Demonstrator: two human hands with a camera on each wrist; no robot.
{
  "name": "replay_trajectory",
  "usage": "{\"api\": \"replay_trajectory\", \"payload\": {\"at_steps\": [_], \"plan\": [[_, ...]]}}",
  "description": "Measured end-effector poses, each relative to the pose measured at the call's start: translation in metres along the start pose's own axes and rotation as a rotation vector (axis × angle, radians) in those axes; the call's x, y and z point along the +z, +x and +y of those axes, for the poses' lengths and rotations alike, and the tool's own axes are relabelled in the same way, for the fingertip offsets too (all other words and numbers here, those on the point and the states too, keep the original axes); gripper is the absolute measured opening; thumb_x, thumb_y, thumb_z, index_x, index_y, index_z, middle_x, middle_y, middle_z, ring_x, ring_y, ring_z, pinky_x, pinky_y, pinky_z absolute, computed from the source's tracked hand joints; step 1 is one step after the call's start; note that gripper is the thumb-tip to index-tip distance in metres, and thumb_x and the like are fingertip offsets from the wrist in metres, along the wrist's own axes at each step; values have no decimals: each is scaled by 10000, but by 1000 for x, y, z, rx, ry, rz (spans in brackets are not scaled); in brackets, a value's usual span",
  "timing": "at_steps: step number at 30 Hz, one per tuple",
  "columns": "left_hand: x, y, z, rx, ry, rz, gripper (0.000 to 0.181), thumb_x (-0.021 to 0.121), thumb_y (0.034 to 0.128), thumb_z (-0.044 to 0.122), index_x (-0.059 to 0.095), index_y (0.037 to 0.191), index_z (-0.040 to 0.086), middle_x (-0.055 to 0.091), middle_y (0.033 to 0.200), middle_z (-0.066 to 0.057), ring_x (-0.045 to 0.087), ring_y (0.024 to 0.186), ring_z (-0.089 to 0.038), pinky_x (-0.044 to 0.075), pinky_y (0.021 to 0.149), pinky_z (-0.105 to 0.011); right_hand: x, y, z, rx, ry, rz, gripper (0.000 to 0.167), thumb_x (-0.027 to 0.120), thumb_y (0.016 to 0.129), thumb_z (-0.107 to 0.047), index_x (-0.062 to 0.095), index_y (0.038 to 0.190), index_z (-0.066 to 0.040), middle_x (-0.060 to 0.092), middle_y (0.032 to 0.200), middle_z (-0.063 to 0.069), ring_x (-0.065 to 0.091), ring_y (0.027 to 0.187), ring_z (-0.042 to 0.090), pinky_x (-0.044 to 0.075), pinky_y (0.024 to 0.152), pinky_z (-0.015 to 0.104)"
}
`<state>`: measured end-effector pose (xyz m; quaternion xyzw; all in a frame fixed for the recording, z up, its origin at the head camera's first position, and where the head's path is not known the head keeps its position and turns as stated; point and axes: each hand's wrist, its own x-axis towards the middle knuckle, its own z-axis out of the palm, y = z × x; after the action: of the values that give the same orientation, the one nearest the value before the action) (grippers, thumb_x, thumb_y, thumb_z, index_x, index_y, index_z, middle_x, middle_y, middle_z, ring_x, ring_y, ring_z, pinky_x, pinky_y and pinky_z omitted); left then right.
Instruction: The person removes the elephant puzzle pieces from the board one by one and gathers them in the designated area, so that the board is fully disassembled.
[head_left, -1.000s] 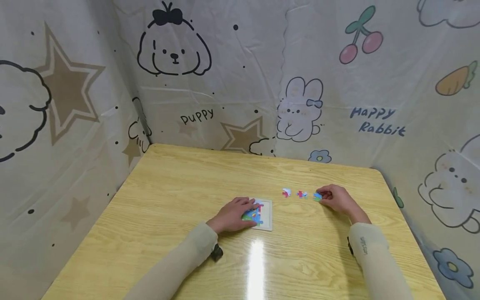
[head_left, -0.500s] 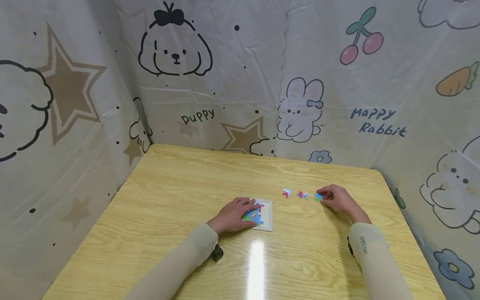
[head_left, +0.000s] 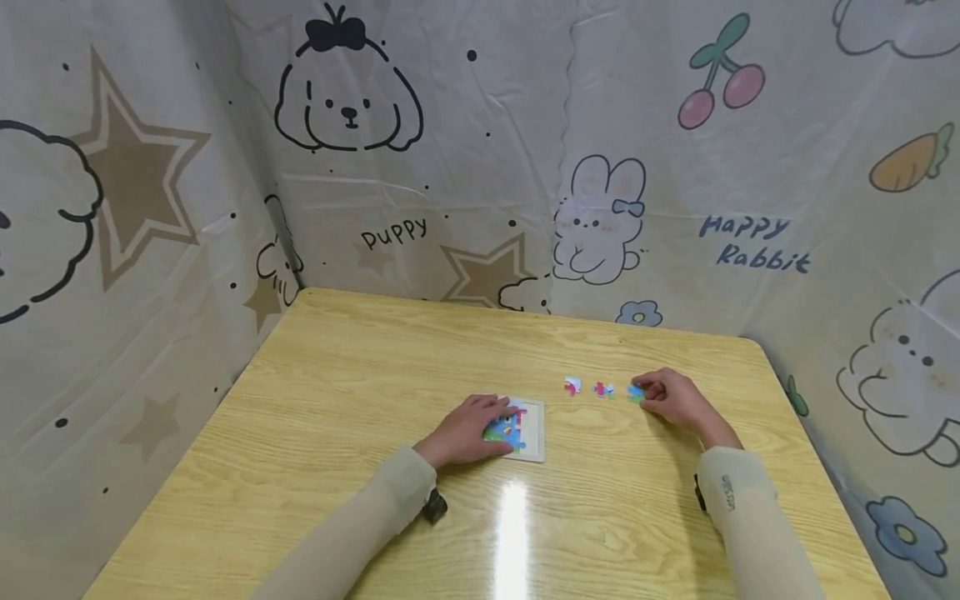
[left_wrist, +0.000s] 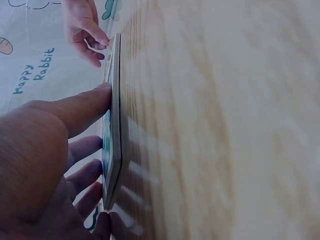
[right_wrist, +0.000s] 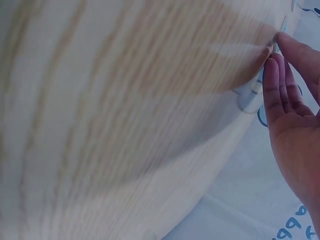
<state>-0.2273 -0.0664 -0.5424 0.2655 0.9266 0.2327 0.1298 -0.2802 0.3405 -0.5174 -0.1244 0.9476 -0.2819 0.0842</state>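
Observation:
The framed puzzle [head_left: 531, 433] lies flat on the table, its left part filled with colourful pieces and its right part bare. My left hand [head_left: 471, 430] rests over its left side with the fingers spread; the left wrist view shows the thumb on the near edge of the board [left_wrist: 116, 120]. At the right, my right hand [head_left: 678, 402] pinches a blue and green piece [head_left: 635, 392] between thumb and fingers, at table level. In the right wrist view the right hand [right_wrist: 295, 85] holds the thin piece [right_wrist: 281, 34] by its edge.
Two loose pieces lie between the board and my right hand: a pink and white one [head_left: 572, 385] and a red and blue one [head_left: 603, 390]. Printed cloth [head_left: 450, 167] hangs behind and beside the wooden table [head_left: 360, 358].

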Motion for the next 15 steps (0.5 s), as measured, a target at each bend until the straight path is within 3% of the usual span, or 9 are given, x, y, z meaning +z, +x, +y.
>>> {"api": "replay_trajectory", "payload": {"at_steps": [8, 15], "plan": [[1, 1, 2, -14, -34, 37, 713, 717, 947, 515, 474, 1563, 251, 440, 1626, -49, 367, 1517, -293, 347, 1216, -530, 3, -4, -8, -24, -19, 64, 410, 732, 934, -14, 648, 1324, 79, 624, 1143, 227, 641, 910, 253, 539, 791, 392], [-2, -2, 2, -8, -113, 59, 696, 720, 955, 479, 489, 1550, 201, 470, 1605, -44, 389, 1508, -280, 341, 1227, -501, 12, 1, -38, -61, -19, 103, 347, 680, 984, -58, 665, 1309, 61, 658, 1162, 232, 655, 934, 278, 554, 825, 457]]}}
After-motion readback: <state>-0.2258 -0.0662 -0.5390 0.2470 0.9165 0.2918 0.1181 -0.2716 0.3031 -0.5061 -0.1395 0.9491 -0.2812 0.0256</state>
